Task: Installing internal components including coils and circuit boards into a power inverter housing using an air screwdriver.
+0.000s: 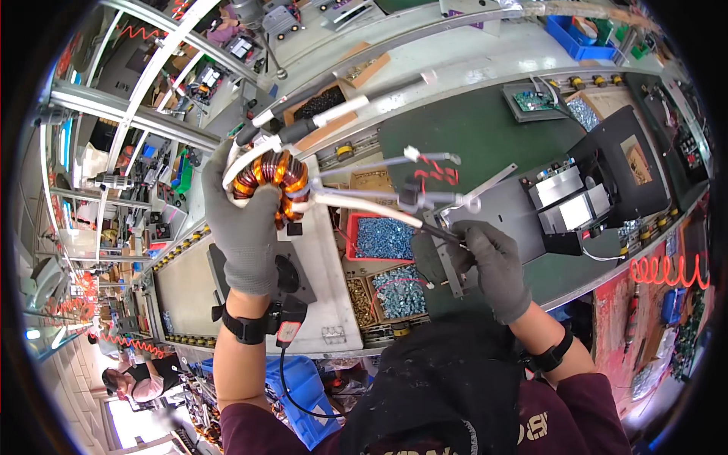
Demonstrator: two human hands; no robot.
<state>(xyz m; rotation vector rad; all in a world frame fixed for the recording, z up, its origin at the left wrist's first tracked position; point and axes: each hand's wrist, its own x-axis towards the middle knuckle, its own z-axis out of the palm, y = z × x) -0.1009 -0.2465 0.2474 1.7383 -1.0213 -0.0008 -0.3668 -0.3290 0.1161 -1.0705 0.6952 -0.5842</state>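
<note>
My left hand (246,235), in a grey glove, is closed around a copper-wound toroidal coil (269,173) and lifts it above the bench. From the coil, a white-sleeved wire lead (364,205) runs right to my gloved right hand (497,269). Its dark end is pinched between that thumb and fingers. Two thinner grey leads with ring terminals (453,159) stick out beside it. A twisted red-and-black wire pair (436,173) with a white plug is close by. Thicker black-and-white sleeved leads (341,111) extend from the coil toward the far side.
Under the wires stands a red bin (351,236) of small blue screws, next to cardboard boxes of metal fasteners. Right of it, a metal chassis (523,227) with a raised black panel (629,163) rests on the green mat (447,125). Another person (144,379) is at lower left.
</note>
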